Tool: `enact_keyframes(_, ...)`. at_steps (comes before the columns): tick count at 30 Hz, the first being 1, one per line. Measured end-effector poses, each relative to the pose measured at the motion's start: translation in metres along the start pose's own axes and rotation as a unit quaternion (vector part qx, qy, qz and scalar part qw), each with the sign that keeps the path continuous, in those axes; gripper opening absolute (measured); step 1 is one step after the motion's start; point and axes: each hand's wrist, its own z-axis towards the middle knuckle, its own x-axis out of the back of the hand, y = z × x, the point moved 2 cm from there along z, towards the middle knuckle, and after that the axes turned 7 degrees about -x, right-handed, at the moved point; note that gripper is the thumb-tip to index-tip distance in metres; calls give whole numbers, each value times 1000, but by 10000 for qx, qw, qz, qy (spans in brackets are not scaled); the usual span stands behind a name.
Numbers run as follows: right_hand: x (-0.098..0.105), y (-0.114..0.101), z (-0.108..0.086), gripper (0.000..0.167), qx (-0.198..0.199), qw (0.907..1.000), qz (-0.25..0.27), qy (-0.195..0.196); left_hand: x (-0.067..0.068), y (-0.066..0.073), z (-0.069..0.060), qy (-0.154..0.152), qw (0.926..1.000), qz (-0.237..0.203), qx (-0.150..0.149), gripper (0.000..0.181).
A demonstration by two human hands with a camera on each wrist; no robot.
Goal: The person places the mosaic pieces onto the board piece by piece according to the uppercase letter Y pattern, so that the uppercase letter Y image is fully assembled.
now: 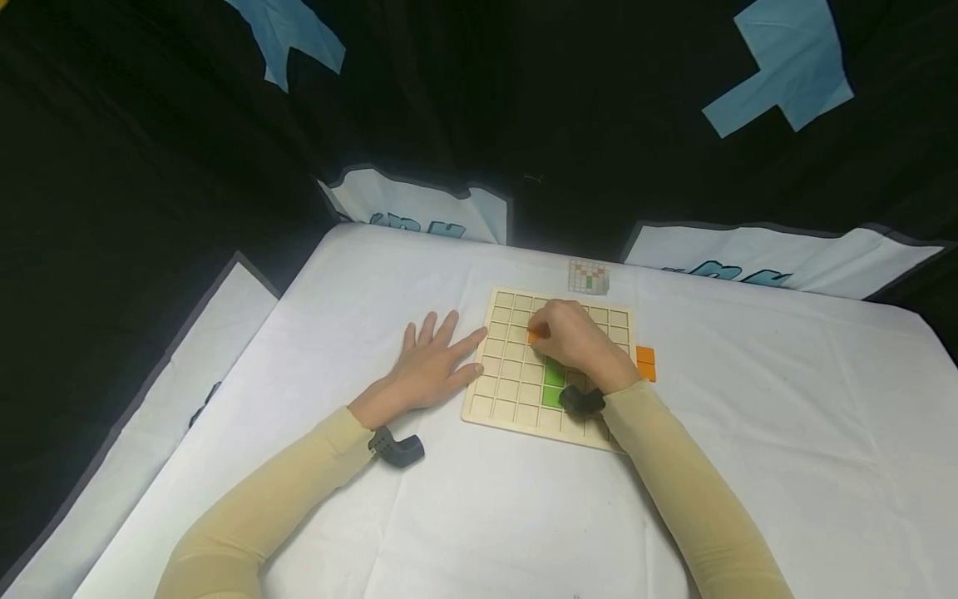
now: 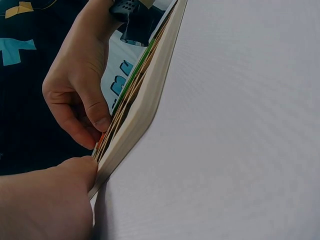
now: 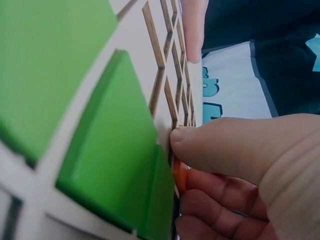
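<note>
A pale wooden grid board (image 1: 506,389) lies on the white table, its square recesses marked off by thin ridges. My right hand (image 1: 575,337) pinches an orange square tile (image 3: 181,175) between thumb and fingers, low against the grid. Green square tiles (image 1: 552,396) sit in recesses just below that hand. My left hand (image 1: 428,366) has its fingers spread, thumb and index finger touching the board's left edge. In the left wrist view, the left thumb (image 2: 82,170) rests at the board's rim. The right palm and forearm hide part of the grid.
Orange tiles (image 1: 646,363) lie beside the board's right edge. A small card with a printed colored grid (image 1: 589,276) is behind the board. White cloth (image 1: 756,399) covers the table, and black curtains (image 1: 569,125) hang beyond it.
</note>
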Motion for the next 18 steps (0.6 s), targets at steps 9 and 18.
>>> enact_keyframes(9,1,0,0,20,56,10000,5,37,1,1,0,7,10000,20,-21,62)
enact_keyframes(18,2,0,0,20,132,9999,-33,47,1,1,-1,6,10000,25,-40,62)
